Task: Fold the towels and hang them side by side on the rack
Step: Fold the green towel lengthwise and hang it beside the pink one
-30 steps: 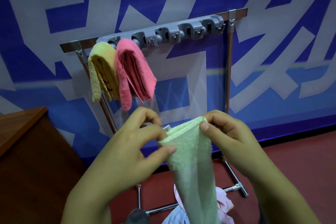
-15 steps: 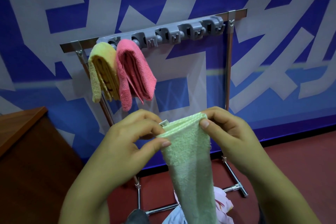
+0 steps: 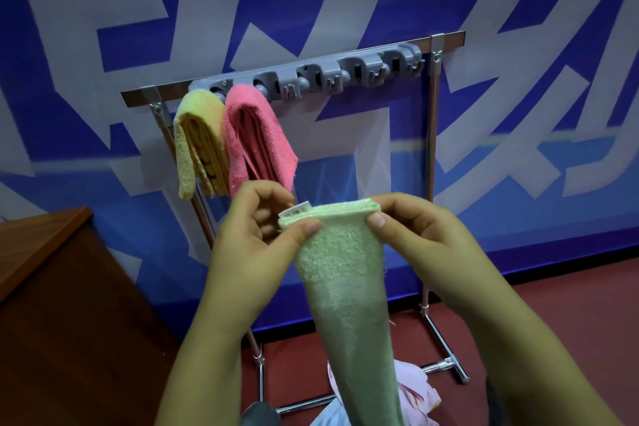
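At mid-frame a folded green towel [image 3: 340, 259] was pinched at its top corners by the left hand [image 3: 256, 239] and right hand [image 3: 425, 245]. Soft, light terry was judged best taken along that edge. Two towels, one yellow towel [image 3: 197, 138] and one pink towel [image 3: 256, 135], were counted on the rack [image 3: 446, 40].
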Motion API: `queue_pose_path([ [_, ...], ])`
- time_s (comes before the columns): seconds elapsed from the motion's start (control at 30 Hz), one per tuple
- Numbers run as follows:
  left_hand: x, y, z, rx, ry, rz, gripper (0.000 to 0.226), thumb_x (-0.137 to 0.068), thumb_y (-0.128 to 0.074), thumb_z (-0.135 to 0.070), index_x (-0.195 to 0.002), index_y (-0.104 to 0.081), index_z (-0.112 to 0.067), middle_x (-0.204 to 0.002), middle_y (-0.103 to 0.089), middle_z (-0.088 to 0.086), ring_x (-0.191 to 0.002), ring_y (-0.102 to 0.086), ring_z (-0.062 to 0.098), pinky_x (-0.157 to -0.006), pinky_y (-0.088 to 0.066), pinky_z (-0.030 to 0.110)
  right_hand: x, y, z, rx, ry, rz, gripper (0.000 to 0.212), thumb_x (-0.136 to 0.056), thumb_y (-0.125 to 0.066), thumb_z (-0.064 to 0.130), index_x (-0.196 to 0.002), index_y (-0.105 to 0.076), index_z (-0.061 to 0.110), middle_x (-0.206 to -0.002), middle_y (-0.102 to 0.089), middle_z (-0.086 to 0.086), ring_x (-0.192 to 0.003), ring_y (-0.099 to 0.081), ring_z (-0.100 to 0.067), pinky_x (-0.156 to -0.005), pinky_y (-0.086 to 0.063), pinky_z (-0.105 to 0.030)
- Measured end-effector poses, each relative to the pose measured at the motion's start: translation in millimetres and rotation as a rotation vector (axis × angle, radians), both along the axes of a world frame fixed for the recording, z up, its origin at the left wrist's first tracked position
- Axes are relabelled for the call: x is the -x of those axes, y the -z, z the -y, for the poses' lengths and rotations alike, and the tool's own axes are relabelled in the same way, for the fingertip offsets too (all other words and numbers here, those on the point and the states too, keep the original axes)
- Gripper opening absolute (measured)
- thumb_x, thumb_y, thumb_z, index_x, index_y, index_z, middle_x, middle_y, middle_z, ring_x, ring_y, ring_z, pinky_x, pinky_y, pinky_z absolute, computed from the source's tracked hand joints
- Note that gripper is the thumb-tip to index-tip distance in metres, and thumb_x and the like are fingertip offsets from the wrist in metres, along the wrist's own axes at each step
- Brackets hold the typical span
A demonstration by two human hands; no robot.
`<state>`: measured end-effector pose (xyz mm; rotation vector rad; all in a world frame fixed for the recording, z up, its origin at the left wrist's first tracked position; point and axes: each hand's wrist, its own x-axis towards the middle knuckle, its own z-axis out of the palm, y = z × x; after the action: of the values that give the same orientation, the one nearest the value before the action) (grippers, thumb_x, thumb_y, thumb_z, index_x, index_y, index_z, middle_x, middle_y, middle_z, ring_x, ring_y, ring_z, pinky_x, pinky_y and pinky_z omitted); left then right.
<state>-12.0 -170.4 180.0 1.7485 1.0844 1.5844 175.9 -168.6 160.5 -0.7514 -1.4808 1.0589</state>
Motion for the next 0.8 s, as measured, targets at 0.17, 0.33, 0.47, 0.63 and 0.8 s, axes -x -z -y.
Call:
queue_pose_path([
  [0.17,0.9,-8.6,3.4,-0.067,-0.027,-0.45,0.058,-0.071,-0.077,-0.023,-0.115,-0.047,-0.045,-0.109,-0.056,-0.018,-0.107,-0.054,-0.004,-0.09,-0.041,0.011,8.9,-0.2,-2.8,-0.042,-0.013,0.059,0.017,-0.092,-0.054,0.01,-0.101,-0.068,0.011,-0.096,-0.072,-0.004,-0.093,-0.068,-0.015,-0.085,-0.054,-0.027],
  [0.33,-4.9,-22.0,1.1,-0.205,-0.047,-0.704,0.02,-0.076,-0.071,-0.025,-0.095,-0.066,-0.021,-0.09,-0.063,-0.008,-0.089,-0.058,0.003,-0.077,-0.045,0.022,19.2,1.7,-6.4,-0.092,-0.062,0.041,0.016,-0.09,-0.056,0.009,-0.1,-0.068,0.005,-0.095,-0.073,-0.004,-0.093,-0.067,-0.012,-0.085,-0.053,-0.025],
  [0.47,-3.9,-24.9,-2.5,-0.215,-0.055,-0.662,0.009,-0.074,-0.069,-0.018,-0.082,-0.065,-0.014,-0.08,-0.061,-0.006,-0.08,-0.058,0.008,-0.072,-0.046,0.028,17.2,22.8,-10.1,0.019,-0.126,-0.065,0.023,-0.089,-0.048,0.022,-0.102,-0.067,0.018,-0.094,-0.072,0.004,-0.092,-0.067,-0.01,-0.082,-0.054,-0.024],
  [0.63,-0.1,-34.5,-4.7,-0.108,-0.045,-0.512,0.01,-0.07,-0.069,-0.023,-0.078,-0.064,-0.02,-0.079,-0.065,-0.008,-0.075,-0.06,0.001,-0.069,-0.046,0.016,7.2,85.3,-8.4,0.22,-0.19,0.086,0.024,-0.082,-0.063,0.019,-0.106,-0.065,0.02,-0.103,-0.072,-0.003,-0.098,-0.067,-0.011,-0.085,-0.05,-0.025],
  [0.8,2.8,-43.0,-11.1,-0.094,-0.052,-0.504,0.011,-0.068,-0.07,-0.024,-0.076,-0.063,-0.024,-0.078,-0.066,-0.008,-0.072,-0.06,0.0,-0.068,-0.046,0.015,6.8,107.0,-8.3,0.199,-0.073,0.192,0.025,-0.082,-0.065,-0.004,-0.098,-0.067,0.016,-0.092,-0.071,-0.003,-0.088,-0.067,-0.008,-0.082,-0.051,-0.023],
])
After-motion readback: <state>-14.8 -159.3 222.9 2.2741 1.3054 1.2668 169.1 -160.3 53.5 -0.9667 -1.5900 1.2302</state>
